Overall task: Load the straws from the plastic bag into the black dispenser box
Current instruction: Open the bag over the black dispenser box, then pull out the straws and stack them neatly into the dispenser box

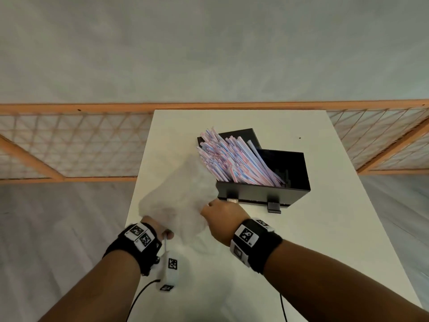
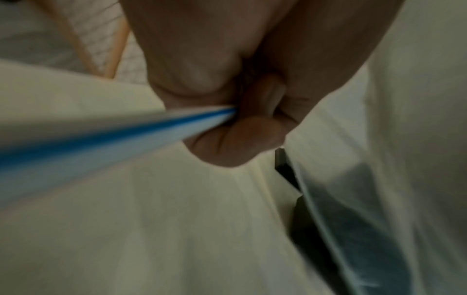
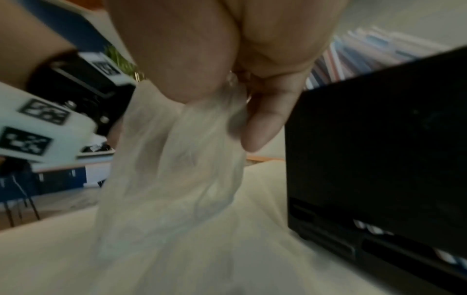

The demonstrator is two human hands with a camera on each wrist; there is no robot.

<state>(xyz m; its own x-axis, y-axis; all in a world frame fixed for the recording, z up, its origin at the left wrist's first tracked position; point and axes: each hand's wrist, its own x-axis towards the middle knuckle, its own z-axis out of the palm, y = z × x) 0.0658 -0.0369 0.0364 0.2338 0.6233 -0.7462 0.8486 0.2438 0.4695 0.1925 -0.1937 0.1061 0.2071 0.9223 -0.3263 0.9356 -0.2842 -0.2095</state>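
The black dispenser box (image 1: 262, 194) stands open on the white table (image 1: 325, 240). A thick bundle of red-and-blue striped straws (image 1: 232, 159) leans in it, their ends sticking out over its far left corner. The clear plastic bag (image 1: 178, 194) hangs blurred and limp between my hands, left of the box. My right hand (image 1: 218, 210) pinches the bag (image 3: 177, 159) just in front of the box's (image 3: 379, 139) left front corner. My left hand (image 1: 160, 228) is curled round a single blue-striped straw (image 2: 113, 137) near the table's left edge. Whether it also holds the bag (image 2: 379, 159) is unclear.
The box's lid (image 1: 241, 135) lies open behind it. A wooden lattice railing (image 1: 69, 145) runs behind the table, with grey floor on both sides. The table's left edge is close to my left hand. Cables (image 1: 139, 296) trail from both wristbands.
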